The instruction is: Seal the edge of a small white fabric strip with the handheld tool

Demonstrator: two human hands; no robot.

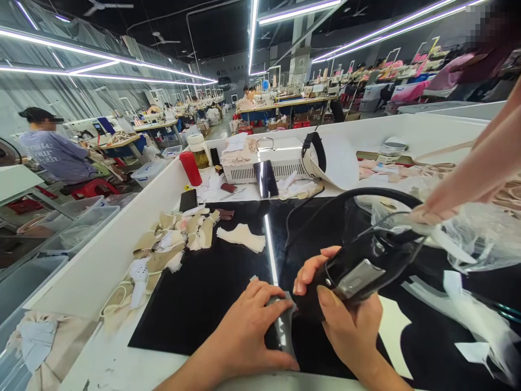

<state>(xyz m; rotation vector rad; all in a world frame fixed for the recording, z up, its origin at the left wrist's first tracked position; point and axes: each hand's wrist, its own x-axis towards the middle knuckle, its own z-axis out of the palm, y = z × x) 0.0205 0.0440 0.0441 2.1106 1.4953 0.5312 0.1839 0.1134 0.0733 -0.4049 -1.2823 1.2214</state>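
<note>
My right hand (350, 320) is wrapped round a black bag-like item (354, 271) with a clear, shiny patch on its side and a curved black strap. Just left of it, my left hand (254, 328) rests over a greyish translucent strip (285, 326) on the black mat (203, 304), thumb and fingers spread around it. Another person's hand (439, 203) reaches in from the right and touches the top of the black item. A cream fabric piece (242, 237) lies on the mat ahead of my left hand.
Beige fabric pieces (163, 244) are heaped along the left. At the back stand a red cup (190, 168), a phone (266, 179) and a white vented box (244, 171). Clear plastic (484, 233) lies at right, with a cream panel (393, 336) beside my right hand.
</note>
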